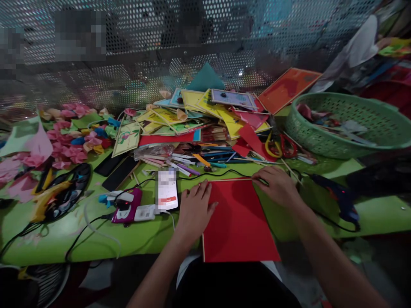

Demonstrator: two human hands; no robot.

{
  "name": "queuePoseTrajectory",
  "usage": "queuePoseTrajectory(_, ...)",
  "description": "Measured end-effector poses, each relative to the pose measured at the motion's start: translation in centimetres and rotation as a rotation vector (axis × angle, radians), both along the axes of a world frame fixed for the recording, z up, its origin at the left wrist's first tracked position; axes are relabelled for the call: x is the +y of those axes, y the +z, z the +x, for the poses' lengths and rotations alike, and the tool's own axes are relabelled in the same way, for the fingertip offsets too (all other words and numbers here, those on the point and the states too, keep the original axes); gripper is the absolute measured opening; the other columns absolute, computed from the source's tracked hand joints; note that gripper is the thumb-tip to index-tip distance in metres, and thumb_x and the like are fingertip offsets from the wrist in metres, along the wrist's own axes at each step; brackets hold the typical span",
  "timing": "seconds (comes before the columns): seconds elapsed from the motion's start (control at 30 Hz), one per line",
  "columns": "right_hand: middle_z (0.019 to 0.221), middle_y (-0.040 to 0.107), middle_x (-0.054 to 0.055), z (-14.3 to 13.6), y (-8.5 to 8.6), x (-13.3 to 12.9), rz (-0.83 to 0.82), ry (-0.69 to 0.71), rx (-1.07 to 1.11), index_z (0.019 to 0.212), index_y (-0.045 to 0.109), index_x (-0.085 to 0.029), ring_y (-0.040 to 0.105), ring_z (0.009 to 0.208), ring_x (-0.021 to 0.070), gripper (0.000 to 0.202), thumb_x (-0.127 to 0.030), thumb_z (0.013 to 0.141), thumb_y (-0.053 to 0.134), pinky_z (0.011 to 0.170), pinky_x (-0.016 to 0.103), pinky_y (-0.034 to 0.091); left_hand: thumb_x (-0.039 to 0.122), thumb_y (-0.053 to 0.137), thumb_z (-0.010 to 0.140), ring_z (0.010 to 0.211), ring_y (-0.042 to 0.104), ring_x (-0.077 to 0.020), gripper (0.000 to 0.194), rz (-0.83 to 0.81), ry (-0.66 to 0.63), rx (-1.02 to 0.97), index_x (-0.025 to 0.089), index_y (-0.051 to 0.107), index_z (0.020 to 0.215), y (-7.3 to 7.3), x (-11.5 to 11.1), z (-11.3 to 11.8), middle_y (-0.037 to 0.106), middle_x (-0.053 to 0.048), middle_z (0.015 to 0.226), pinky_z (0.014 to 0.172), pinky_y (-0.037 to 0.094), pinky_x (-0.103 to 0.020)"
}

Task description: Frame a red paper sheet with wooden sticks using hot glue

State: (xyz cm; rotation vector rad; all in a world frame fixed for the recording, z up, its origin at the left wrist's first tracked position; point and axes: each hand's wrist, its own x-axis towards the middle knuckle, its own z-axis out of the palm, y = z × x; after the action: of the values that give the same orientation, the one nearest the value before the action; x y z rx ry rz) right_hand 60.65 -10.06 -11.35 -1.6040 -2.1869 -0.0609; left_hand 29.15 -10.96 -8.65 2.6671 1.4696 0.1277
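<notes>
A red sheet [239, 222] lies at the table's front edge, its lower part reaching past the edge. Thin pale strips run along its top and left sides. My left hand [196, 209] rests flat on the sheet's upper left side, fingers spread. At the top right corner, my right hand [278, 186] has its thumb and fingers close together at the end of the top strip; what they pinch, if anything, is too small to make out. A lit phone [167, 188] lies just left of my left hand.
Behind are pens, yellow scissors [273, 146] and piled cards [192, 102]. At right are a green basket [340, 147] and a blue glue gun [342, 196] with its cord. A purple power strip [128, 209], cables, black phones [121, 173] and pink paper flowers [64, 145] occupy the left.
</notes>
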Motion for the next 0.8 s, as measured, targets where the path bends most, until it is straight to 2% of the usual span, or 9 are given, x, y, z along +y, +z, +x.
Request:
queuePoseTrajectory(0.13,0.1,0.076,0.009,-0.1,0.0,-0.1,-0.013,-0.007,-0.084,0.099,0.077,-0.024,0.067,0.098,0.0295,0.025,-0.029,0.102,0.052,0.086,0.044,0.051,0.036,0.052,0.105,0.135,0.055,-0.0364,0.049,-0.003,0.001,0.001,0.019,0.054,0.151,-0.1,0.1,0.1,0.053,-0.012,0.159,0.104,0.049,-0.059)
queuePoseTrajectory(0.27,0.099,0.074,0.009,-0.2,-0.2,0.0,-0.003,0.003,-0.151,0.099,0.076,-0.024,0.065,0.096,0.0278,0.026,-0.03,0.103,0.051,0.086,0.043,0.049,0.035,0.053,0.105,0.136,0.055,-0.0362,0.048,-0.02,0.006,0.006,0.02,0.054,0.151,-0.2,-0.2,0.0,0.051,-0.011,0.161,0.106,0.048,-0.058)
queuePoseTrajectory(0.53,0.093,0.07,0.013,-0.2,-0.6,0.1,0.006,0.03,-0.205,0.092,0.073,-0.021,0.061,0.091,0.0308,0.028,-0.028,0.103,0.049,0.082,0.044,0.045,0.036,0.053,0.106,0.138,0.053,-0.0331,0.047,-0.045,0.031,-0.043,0.022,0.054,0.15,0.0,-0.5,-0.2,0.051,-0.009,0.161,0.112,0.044,-0.058)
queuePoseTrajectory(0.67,0.093,0.069,0.013,0.2,0.3,-0.3,0.009,0.056,-0.097,0.093,0.071,-0.02,0.062,0.095,0.0316,0.031,-0.035,0.105,0.047,0.088,0.047,0.046,0.036,0.055,0.105,0.139,0.052,-0.0322,0.042,-0.072,0.03,-0.194,0.024,0.058,0.146,0.7,-0.5,-0.6,0.056,-0.008,0.157,0.111,0.044,-0.056)
queuePoseTrajectory(0.8,0.092,0.067,0.009,-1.3,2.1,-1.7,-0.039,0.04,0.219,0.091,0.067,-0.023,0.064,0.091,0.028,0.026,-0.041,0.103,0.053,0.083,0.043,0.05,0.038,0.055,0.106,0.131,0.059,-0.0293,0.037,-0.2,0.013,-0.463,0.023,0.064,0.138,1.6,0.0,-0.1,0.069,-0.007,0.14,0.111,0.046,-0.051)
